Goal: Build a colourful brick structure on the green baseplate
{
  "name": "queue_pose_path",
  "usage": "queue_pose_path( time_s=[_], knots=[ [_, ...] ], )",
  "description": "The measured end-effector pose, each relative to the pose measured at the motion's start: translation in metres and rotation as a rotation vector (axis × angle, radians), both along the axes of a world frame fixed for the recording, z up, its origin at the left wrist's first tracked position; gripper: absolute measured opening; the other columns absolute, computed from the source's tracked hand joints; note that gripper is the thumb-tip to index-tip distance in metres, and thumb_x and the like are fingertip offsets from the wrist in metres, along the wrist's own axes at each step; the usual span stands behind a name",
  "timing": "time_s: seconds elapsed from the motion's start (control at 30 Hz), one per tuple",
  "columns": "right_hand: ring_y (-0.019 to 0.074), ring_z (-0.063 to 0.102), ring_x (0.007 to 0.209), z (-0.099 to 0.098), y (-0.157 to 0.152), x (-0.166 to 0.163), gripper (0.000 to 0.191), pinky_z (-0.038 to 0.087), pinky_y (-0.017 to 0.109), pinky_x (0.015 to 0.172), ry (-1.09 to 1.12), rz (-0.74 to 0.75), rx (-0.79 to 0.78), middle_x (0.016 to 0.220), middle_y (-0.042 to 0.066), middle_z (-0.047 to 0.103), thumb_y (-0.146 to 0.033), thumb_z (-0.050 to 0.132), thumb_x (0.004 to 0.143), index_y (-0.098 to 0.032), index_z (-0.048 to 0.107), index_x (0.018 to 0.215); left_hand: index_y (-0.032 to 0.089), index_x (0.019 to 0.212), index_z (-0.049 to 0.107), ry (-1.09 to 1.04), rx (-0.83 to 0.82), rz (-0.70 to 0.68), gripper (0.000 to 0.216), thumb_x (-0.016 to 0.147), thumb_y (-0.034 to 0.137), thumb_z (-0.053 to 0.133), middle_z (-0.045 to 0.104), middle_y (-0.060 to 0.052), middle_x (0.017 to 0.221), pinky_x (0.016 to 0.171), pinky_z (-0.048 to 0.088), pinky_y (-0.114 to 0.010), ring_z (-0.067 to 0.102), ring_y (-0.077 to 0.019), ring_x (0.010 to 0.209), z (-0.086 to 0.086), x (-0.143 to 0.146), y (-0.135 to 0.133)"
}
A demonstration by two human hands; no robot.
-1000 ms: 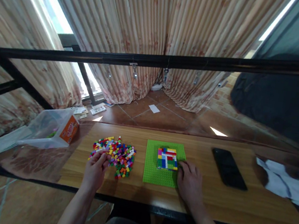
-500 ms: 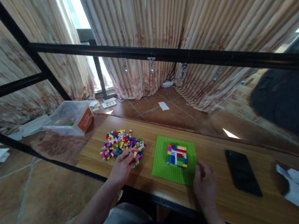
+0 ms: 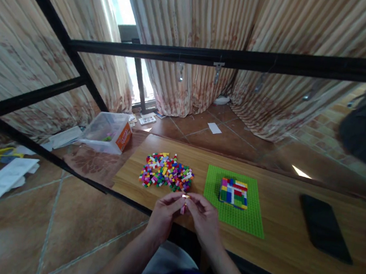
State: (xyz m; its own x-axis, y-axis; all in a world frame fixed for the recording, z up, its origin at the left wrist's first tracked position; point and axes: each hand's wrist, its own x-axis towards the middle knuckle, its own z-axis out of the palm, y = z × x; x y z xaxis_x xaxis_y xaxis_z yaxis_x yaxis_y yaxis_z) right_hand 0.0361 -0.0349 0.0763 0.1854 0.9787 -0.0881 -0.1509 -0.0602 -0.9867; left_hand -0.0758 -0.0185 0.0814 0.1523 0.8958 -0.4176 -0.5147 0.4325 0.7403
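My left hand [image 3: 164, 212] and my right hand [image 3: 204, 217] meet above the front edge of the table, fingertips pinched together. Between them are small toy bricks [image 3: 185, 197], with white, yellow and pink showing; how many there are I cannot tell. Just beyond the hands lies a loose pile of many-coloured toy bricks [image 3: 167, 172]. To the right, a green baseplate [image 3: 253, 219] lies flat on the table. On it stands a square block built of coloured bricks [image 3: 234, 193], touched by neither hand.
A black phone [image 3: 325, 228] lies on the right of the wooden table [image 3: 280, 224]. A clear plastic box [image 3: 103, 134] with an orange label stands on the floor at the left. A black metal bar [image 3: 166, 54] crosses above the table's far side.
My right hand has left the baseplate's right edge and joined my left hand. The left hand has drawn back from the pile toward me. The camera view has turned left.
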Motion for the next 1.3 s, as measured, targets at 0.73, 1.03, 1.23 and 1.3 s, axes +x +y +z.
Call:
queue_pose_path(
  time_s=[0.73, 1.03, 1.23, 1.3],
  knots=[
    [0.0222, 0.067, 0.081, -0.039, 0.034, 0.023, 0.034, 0.054, 0.034, 0.071, -0.441, -0.082, -0.152, 0.093, 0.008, 0.074, -0.047, 0.058, 0.081, -0.019, 0.073, 0.092, 0.013, 0.079, 0.071, 0.116, -0.073, -0.143, 0.029, 0.059, 0.031, 0.083, 0.061, 0.002, 0.056, 0.052, 0.039, -0.019, 0.052, -0.0075, 0.05, -0.028, -0.014, 0.006],
    [0.0224, 0.068, 0.087, -0.035, 0.083, 0.018, 0.03, 0.048, 0.033, 0.082, -1.004, -0.011, -0.073, 0.092, 0.011, 0.075, -0.018, 0.045, 0.086, -0.017, 0.074, 0.093, 0.015, 0.077, 0.067, 0.365, 0.099, -0.174, 0.016, 0.065, 0.026, 0.07, 0.062, 0.002, 0.058, 0.051, 0.04, -0.021, 0.052, -0.0098, 0.049, -0.046, -0.012, 0.034],
    [0.0195, 0.07, 0.077, -0.041, 0.074, 0.026, 0.031, 0.051, 0.03, 0.072, -0.891, -0.028, -0.031, 0.086, 0.006, 0.075, -0.023, 0.044, 0.089, -0.022, 0.074, 0.097, 0.015, 0.084, 0.07, 0.482, 0.198, -0.049, 0.022, 0.064, 0.023, 0.071, 0.069, -0.001, 0.072, 0.061, 0.047, -0.023, 0.06, -0.0135, 0.064, -0.041, -0.03, 0.045],
    [0.0196, 0.07, 0.072, -0.04, 0.066, 0.032, 0.031, 0.052, 0.03, 0.068, -0.795, -0.056, -0.007, 0.083, 0.006, 0.075, -0.028, 0.044, 0.09, -0.021, 0.073, 0.095, 0.015, 0.09, 0.071, 0.469, 0.196, -0.038, 0.026, 0.064, 0.021, 0.071, 0.07, -0.002, 0.077, 0.066, 0.049, -0.025, 0.062, -0.0144, 0.068, -0.037, -0.032, 0.043]
  ],
)
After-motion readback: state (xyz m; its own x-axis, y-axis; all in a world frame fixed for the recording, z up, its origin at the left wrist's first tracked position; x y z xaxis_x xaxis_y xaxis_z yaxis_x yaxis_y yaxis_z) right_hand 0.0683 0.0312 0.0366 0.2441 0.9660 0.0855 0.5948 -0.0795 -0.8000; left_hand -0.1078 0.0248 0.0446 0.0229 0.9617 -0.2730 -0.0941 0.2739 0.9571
